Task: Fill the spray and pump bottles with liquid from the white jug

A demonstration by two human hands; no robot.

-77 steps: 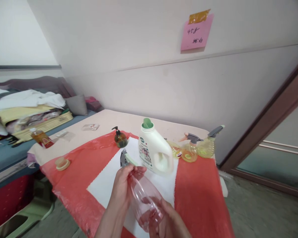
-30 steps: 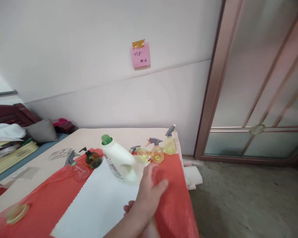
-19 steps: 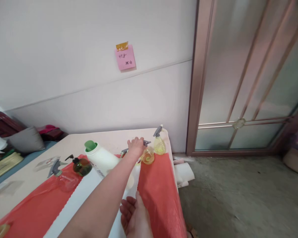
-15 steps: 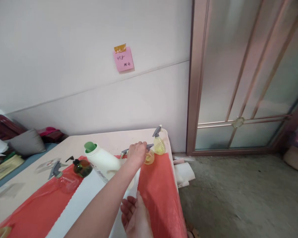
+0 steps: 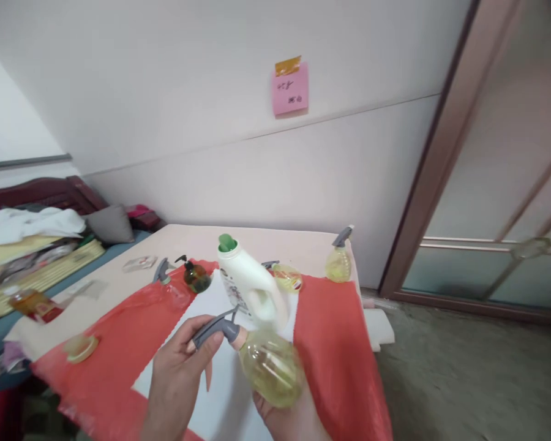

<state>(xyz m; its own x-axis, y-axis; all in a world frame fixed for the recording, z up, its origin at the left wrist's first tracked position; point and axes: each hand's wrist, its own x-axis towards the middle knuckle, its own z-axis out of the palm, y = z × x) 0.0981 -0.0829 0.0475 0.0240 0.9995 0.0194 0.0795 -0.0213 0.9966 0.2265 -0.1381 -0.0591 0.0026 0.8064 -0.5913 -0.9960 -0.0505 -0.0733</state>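
Observation:
A yellow-tinted clear spray bottle [image 5: 270, 369] with a grey trigger head is tilted in front of me, its nozzle toward the left. My left hand [image 5: 179, 361] grips its trigger head. Around the bottle's lower end is my right hand [image 5: 298, 416], its fingers partly hidden by the bottle. Just beyond it, a white detergent jug [image 5: 252, 278] with a green spout leans to the left on a white sheet [image 5: 169, 367]. Behind the jug another yellow spray bottle [image 5: 287, 277] lies on its side. An upright yellow spray bottle [image 5: 338, 264] stands at the table's far right corner.
Red plastic [image 5: 335, 349] covers part of the table [image 5: 252, 234]. Toward the left are an amber pump bottle [image 5: 196, 278], a clear spray bottle [image 5: 178, 293], a tape roll [image 5: 81, 348] and an orange-brown bottle [image 5: 34, 304]. A wall with a pink note [image 5: 290, 90] rises behind.
My left arm has drawn back from its reach across the table, and both hands now hold a yellow spray bottle close to me. The view has swung left.

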